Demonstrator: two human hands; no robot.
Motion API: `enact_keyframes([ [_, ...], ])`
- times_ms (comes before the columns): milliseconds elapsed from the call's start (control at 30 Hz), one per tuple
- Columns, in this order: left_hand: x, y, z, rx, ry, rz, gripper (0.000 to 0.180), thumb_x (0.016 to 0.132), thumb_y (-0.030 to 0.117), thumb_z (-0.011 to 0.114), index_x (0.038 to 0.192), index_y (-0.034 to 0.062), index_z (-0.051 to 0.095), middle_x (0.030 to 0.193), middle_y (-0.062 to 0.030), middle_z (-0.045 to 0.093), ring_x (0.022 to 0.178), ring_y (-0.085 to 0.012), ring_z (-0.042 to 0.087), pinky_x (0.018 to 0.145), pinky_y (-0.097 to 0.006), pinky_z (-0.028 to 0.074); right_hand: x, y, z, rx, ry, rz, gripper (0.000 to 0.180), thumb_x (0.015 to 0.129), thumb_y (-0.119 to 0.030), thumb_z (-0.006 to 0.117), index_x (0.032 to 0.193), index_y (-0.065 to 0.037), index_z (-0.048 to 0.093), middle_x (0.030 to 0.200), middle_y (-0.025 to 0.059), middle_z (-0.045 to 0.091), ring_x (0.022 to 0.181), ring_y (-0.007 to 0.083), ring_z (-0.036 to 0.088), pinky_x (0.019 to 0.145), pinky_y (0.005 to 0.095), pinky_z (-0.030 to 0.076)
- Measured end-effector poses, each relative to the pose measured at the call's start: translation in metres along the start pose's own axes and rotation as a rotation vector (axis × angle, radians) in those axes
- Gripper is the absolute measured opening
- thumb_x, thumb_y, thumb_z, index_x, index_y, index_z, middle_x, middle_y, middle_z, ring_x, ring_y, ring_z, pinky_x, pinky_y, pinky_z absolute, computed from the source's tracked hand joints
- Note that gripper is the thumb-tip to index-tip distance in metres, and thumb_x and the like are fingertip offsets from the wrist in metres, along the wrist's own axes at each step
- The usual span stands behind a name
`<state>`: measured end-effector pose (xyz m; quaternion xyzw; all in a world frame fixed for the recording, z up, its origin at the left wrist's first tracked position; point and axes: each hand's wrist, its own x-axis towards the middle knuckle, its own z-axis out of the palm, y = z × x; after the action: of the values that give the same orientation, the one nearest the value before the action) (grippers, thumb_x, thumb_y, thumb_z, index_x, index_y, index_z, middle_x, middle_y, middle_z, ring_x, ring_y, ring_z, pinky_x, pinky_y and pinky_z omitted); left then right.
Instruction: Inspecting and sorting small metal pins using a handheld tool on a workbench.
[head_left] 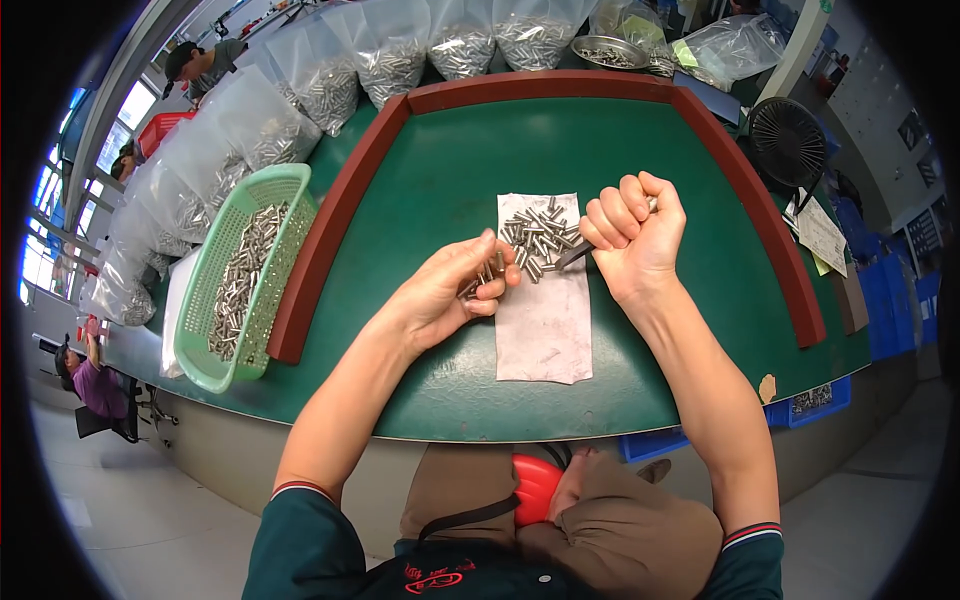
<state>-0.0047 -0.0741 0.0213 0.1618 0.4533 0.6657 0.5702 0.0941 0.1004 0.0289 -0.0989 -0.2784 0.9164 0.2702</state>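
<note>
Your left hand point(442, 287), half curled, holds several pins point(487, 272); your right hand point(634, 235), closed, grips a dark tool point(576, 253). Between them, on the cloth point(544, 335), the pile point(538, 236) lies right of the nearer left hand, axes mixed

Sheet point(545, 335) on the desk point(420, 190) in front of you, pin pile point(540, 238) on its far half. Rail point(540, 90) wraps left, far and right. Outside it: basket point(265, 315) of pins left, bags point(390, 60) behind, fan point(787, 140) far right.
</note>
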Motion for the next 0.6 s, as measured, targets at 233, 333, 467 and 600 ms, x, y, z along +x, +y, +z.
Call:
enact_keyframes([
  [233, 0.007, -0.015, 0.016, 1.111, 0.367, 0.443, 0.020, 0.075, 0.016, 0.067, 0.065, 0.0025, 0.056, 0.048, 0.0033, 0.039, 0.046, -0.0035, 0.034, 0.042, -0.023, 0.026, 0.000, 0.005, 0.001, -0.013, -0.018, 0.016, 0.034, 0.081, -0.024, 0.034, 0.050, -0.015, 0.024, 0.040, -0.0019, 0.020, 0.037, 0.0093, 0.015, 0.038, 0.0252, 0.016],
  [333, 0.013, -0.023, 0.021, 1.376, 0.409, 0.584, 0.019, 0.070, 0.013, 0.069, 0.065, 0.0003, 0.056, 0.043, -0.0005, 0.033, 0.039, -0.0071, 0.031, 0.039, -0.027, 0.026, 0.000, 0.005, 0.000, -0.018, -0.012, 0.019, 0.034, 0.081, -0.024, 0.034, 0.050, -0.015, 0.024, 0.040, -0.0018, 0.021, 0.037, 0.0092, 0.016, 0.038, 0.0252, 0.016],
  [467, 0.013, -0.026, 0.019, 1.406, 0.444, 0.603, 0.017, 0.070, 0.011, 0.067, 0.067, -0.0011, 0.057, 0.043, -0.0015, 0.034, 0.039, -0.0096, 0.031, 0.040, -0.028, 0.028, 0.000, 0.006, 0.000, -0.013, -0.013, 0.016, 0.034, 0.081, -0.024, 0.034, 0.050, -0.014, 0.024, 0.040, -0.0017, 0.021, 0.037, 0.0092, 0.016, 0.038, 0.0251, 0.016],
  [600, 0.001, -0.017, 0.022, 1.376, 0.443, 0.487, 0.012, 0.070, 0.008, 0.066, 0.071, -0.0021, 0.059, 0.044, -0.0025, 0.035, 0.040, -0.0098, 0.032, 0.042, -0.028, 0.029, -0.004, 0.007, 0.002, -0.030, -0.046, 0.014, 0.035, 0.083, -0.024, 0.033, 0.050, -0.014, 0.024, 0.040, -0.0018, 0.021, 0.037, 0.0090, 0.016, 0.038, 0.0252, 0.017],
])
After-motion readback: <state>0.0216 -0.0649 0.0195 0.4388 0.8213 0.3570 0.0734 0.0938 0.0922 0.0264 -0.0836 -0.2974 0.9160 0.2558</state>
